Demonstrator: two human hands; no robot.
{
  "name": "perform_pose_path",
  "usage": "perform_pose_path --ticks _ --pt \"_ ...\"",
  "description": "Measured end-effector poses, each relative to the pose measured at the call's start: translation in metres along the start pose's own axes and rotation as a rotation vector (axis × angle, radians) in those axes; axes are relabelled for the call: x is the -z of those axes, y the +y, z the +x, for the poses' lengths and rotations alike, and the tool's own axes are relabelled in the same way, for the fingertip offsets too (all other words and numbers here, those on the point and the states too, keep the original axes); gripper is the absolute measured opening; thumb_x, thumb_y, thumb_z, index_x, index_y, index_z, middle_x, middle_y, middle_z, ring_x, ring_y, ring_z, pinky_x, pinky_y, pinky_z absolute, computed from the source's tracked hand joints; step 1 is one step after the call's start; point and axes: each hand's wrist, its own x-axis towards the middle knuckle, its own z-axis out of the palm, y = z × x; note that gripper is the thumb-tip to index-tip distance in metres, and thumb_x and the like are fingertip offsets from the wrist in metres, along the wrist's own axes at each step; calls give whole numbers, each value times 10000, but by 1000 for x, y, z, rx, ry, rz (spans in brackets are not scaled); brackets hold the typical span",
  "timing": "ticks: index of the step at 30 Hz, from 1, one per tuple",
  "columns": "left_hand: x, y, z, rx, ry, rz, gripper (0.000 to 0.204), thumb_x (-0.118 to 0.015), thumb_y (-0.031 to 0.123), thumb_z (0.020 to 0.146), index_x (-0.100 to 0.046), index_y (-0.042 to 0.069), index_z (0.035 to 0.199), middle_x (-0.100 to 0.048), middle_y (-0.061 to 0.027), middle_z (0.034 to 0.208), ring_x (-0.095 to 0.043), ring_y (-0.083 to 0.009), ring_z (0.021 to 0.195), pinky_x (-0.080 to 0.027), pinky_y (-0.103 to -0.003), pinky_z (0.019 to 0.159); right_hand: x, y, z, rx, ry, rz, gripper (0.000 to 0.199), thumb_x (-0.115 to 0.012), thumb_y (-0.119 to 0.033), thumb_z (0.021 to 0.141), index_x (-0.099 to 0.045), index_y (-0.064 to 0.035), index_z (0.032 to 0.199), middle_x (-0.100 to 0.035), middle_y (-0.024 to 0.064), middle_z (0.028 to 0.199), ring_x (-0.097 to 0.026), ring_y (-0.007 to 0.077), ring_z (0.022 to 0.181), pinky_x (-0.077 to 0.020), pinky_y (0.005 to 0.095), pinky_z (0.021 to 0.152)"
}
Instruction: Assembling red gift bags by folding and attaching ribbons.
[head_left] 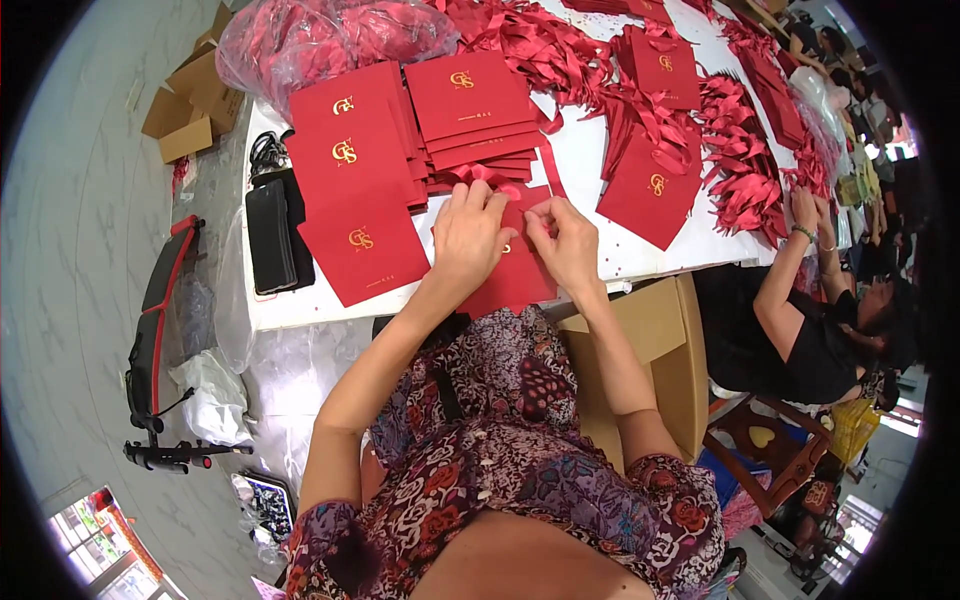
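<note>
Blouse (560, 490) nearest; my left hand (468, 235) and right hand (568, 243) half-curled over this red card (512, 282), top far; grips, long axis unclear.

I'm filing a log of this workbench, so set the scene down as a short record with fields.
Left hand: over the upper left of a red card
Right hand: fingers curled at the card's upper right; exact grip unclear
Surface: white table
Beyond the hands: stacked red cards, heaped red ribbons, clear plastic bag
Table's left side: black case
Below table's front edge: open cardboard box
</note>
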Motion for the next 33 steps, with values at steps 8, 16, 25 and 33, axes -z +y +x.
perform_pose_path --ticks 8,16,25,33 --pt "-10 -5 1 26 10 -138 303 -758 135 778 -633 92 1050 -661 -72 869 -618 -293 869 -371 -414 848 3 -15 3 -117 -30 -8 136 -718 -123 825 -636 -15 814 -664 122 749 -669 284 662 -522 392 630" --pt "-10 -10 -3 158 31 -368 269 -732 95 773 -671 124 1033 -714 -98 881 -644 -291 855 -369 -405 853 8 -19 4 36 -94 21 145 -704 -118 838 -598 -19 829 -657 137 749 -660 317 663 -518 409 613" --pt "14 5 -6 65 6 -241 246 -705 85 802 -696 118 1046 -721 -74 915 -646 -275 889 -381 -403 849 12 -28 0 46 -66 56 151 -736 -110 851 -620 -13 852 -632 124 786 -650 281 696 -505 381 620" --pt "35 21 -11 -22 -55 -205 182 -703 63 800 -666 104 973 -672 -60 830 -578 -271 779 -377 -397 815 44 -18 17 -59 -360 347 118 -749 -109 879 -711 -8 926 -573 32 812 -584 104 704 -461 252 626"
